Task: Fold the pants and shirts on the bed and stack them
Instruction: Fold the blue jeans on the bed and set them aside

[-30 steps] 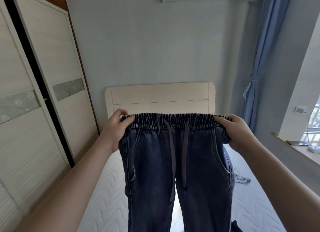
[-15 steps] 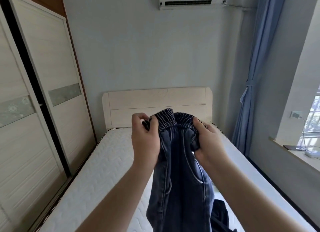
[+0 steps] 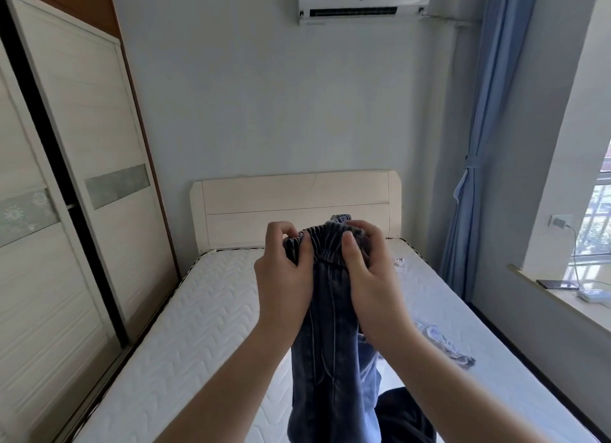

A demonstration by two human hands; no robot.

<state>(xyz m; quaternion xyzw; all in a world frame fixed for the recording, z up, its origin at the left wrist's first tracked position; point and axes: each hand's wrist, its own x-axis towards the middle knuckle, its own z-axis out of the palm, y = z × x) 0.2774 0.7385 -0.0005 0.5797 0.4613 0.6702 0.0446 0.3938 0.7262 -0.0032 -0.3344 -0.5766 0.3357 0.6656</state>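
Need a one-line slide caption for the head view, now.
Both hands, left hand and right hand, pinch the jeans waistband together above the mattress.

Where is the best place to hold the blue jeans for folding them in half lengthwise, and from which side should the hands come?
Probably the elastic waistband, taken from above at its two ends. The jeans hang straight down from it, so the legs line up by their own weight. The left hand and right hand already pinch it there, close together, over the mattress.
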